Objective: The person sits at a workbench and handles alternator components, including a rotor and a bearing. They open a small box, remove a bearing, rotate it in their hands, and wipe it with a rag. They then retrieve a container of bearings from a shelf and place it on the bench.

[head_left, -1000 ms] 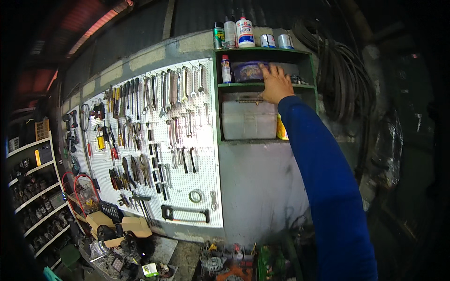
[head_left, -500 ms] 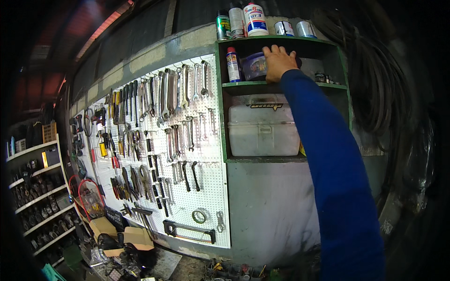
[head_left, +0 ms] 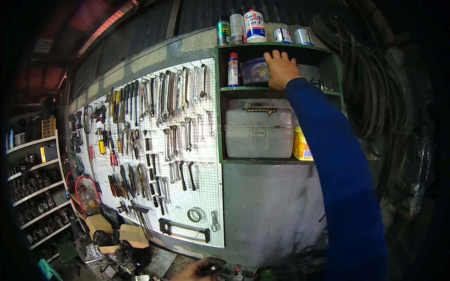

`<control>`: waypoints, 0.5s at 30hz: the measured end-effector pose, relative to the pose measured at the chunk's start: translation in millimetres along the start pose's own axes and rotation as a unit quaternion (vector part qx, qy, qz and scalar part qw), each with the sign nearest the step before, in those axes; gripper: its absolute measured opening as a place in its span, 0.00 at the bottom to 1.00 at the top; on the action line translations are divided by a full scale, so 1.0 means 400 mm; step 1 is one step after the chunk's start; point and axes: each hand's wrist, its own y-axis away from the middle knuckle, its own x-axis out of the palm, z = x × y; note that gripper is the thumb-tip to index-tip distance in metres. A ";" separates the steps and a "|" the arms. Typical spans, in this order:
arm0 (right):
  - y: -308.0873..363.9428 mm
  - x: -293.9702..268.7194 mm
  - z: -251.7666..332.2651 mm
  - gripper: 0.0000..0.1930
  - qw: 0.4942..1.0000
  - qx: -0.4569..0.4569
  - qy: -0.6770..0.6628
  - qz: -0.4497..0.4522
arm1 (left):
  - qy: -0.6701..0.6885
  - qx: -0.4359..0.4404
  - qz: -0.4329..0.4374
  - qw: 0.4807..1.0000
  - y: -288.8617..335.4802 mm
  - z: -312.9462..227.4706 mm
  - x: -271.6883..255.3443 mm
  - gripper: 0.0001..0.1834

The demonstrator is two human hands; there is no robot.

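Observation:
My right hand is raised to the upper shelf of a green wall cabinet, its back toward me and its fingers spread. Just left of it sits a see-through purplish plastic tub with small things inside; the hand covers its right end, and whether they touch is unclear. A spray can with a red cap stands left of the tub. Low at the bottom edge, my left hand has come into sight, dirty, fingers curled around something small and dark that I cannot make out.
Below the tub, a cloudy plastic toolbox and a yellow package share the lower shelf. Bottles and cans, including a white bottle, line the cabinet top. Wrenches and pliers hang on a white pegboard; dark hoses hang at right.
My right hand has shifted slightly right and down in the picture, showing more of the tub. My left hand has appeared at the bottom edge. The yellow package is now more exposed.

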 end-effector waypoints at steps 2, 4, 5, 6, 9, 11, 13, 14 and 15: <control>0.014 -0.012 -0.008 0.39 1.000 -0.011 0.001 -0.017 | 0.027 -0.025 0.049 0.998 -0.011 -0.079 0.023 0.27; 0.034 -0.013 -0.012 0.39 0.999 -0.022 0.008 -0.034 | 0.052 -0.026 0.016 0.998 -0.053 -0.140 0.046 0.28; 0.045 -0.010 -0.011 0.39 0.998 -0.030 0.009 -0.054 | 0.066 -0.027 0.000 0.997 -0.073 -0.163 0.061 0.28; 0.056 -0.005 -0.009 0.39 0.997 -0.036 0.016 -0.071 | 0.116 -0.007 -0.111 0.987 -0.089 -0.174 0.103 0.20; 0.086 0.013 0.001 0.38 0.990 -0.056 0.014 -0.126 | 0.096 0.058 -0.062 0.992 -0.213 -0.239 0.131 0.32; 0.098 0.020 0.004 0.38 0.987 -0.064 0.015 -0.150 | 0.166 0.072 -0.026 0.983 -0.340 -0.297 0.128 0.23; 0.106 0.019 0.004 0.38 0.988 -0.059 0.009 -0.144 | 0.175 0.053 0.005 0.983 -0.485 -0.367 0.124 0.27; 0.110 0.015 0.002 0.39 0.988 -0.061 0.005 -0.144 | 0.174 0.033 -0.013 0.984 -0.555 -0.400 0.131 0.30; 0.116 0.009 0.000 0.39 0.987 -0.063 -0.001 -0.145 | 0.176 0.025 -0.022 0.984 -0.623 -0.437 0.138 0.33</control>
